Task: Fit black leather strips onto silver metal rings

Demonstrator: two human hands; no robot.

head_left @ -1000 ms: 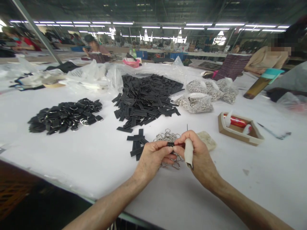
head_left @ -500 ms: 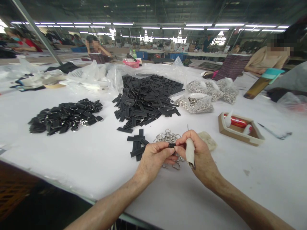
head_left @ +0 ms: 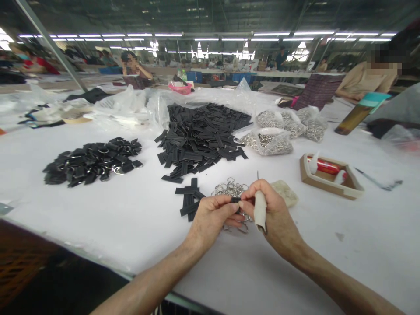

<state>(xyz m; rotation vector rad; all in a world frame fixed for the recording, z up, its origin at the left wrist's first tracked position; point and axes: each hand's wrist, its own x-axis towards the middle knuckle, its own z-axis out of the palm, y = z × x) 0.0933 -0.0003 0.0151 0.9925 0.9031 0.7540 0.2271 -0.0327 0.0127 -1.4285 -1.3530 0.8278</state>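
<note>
Over the near part of the white surface [head_left: 328,245], just above a loose pile of metal rings [head_left: 230,188], you hold a small black strip [head_left: 235,199] between your two hands; its visible part lies crosswise, its long side running left to right, so neither hand is clearly nearer; the fingers of your left hand [head_left: 210,216] pinch its left end, thumb against forefinger; the fingers of your right hand [head_left: 272,213] pinch its right end and also carry a cloth-wrapped tool [head_left: 260,211], whose thin metal shaft points away from you; your fingertips hide whether anything is tucked inside; flat black strips [head_left: 188,201] lie crossed just left of the rings, and a beige pad [head_left: 290,194] lies partly behind your right hand
</note>
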